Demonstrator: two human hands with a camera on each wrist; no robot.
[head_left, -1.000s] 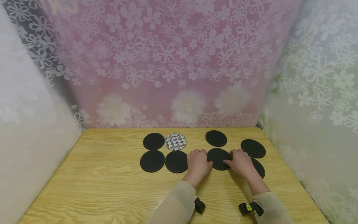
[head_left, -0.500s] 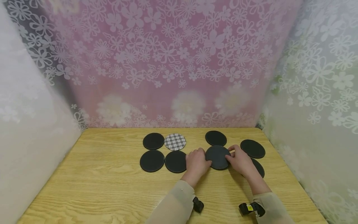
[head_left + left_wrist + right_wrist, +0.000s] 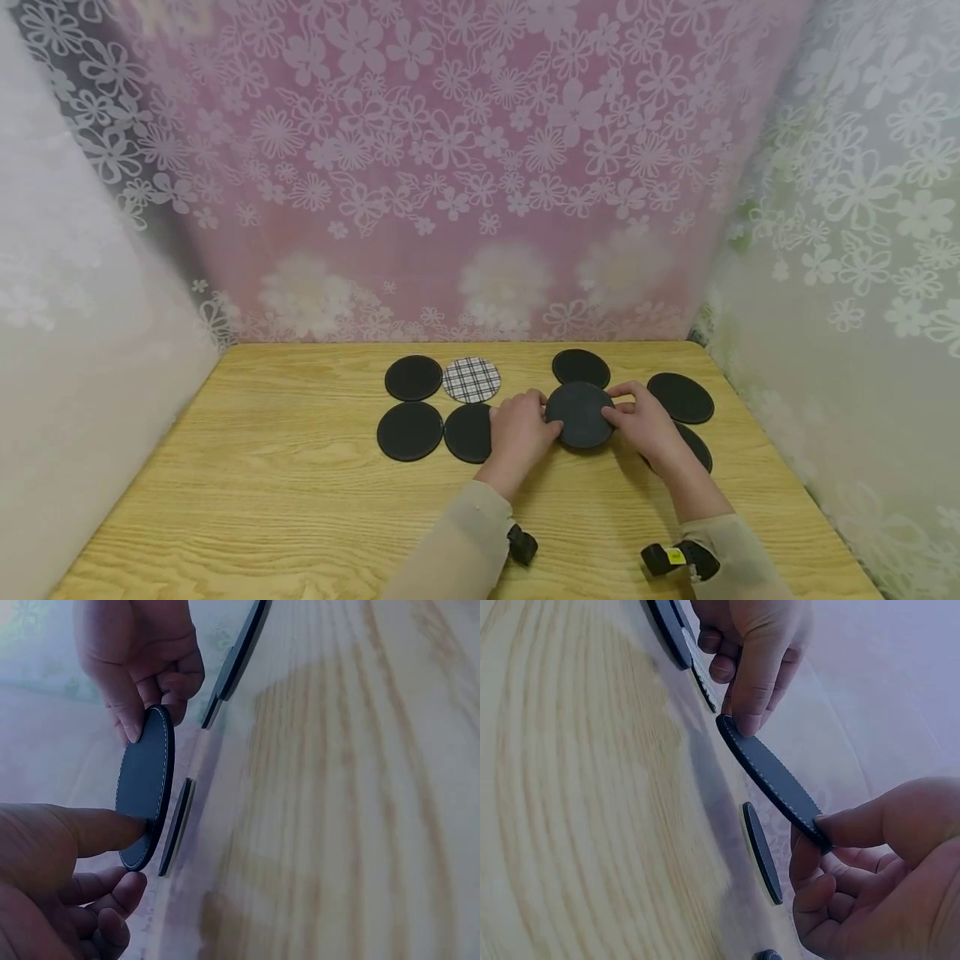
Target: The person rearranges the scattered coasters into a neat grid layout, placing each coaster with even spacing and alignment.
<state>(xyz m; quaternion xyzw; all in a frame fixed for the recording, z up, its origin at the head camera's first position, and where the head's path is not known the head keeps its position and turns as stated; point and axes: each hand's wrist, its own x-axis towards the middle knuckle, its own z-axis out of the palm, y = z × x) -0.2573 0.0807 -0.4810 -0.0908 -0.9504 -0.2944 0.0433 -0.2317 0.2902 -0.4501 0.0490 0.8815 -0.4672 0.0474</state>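
Note:
A round black coaster (image 3: pixel 581 414) with stitching along its rim is held up off the table between both hands. My left hand (image 3: pixel 521 433) pinches its left edge, thumb on the near face. On the opposite edge, my right hand (image 3: pixel 647 429) pinches it between thumb and fingers. Both wrist views show the coaster (image 3: pixel 142 776) tilted and apart from the wood. Behind it lies another black coaster (image 3: pixel 581 367), its lower part covered in the head view. The left hand hides part of a black coaster (image 3: pixel 467 433) lying beside it.
Left of the hands, two black coasters, one at the back (image 3: pixel 413 377) and one in front (image 3: pixel 409 431), lie beside a plaid coaster (image 3: pixel 471 380). Two more, a back one (image 3: pixel 680 397) and a partly hidden one (image 3: pixel 694 448), lie right. Floral curtains surround the wooden table (image 3: pixel 300 508).
The coaster between the hands has come up off the table and tilted toward the camera. Both hands have risen slightly with it, and the left has shifted a little left.

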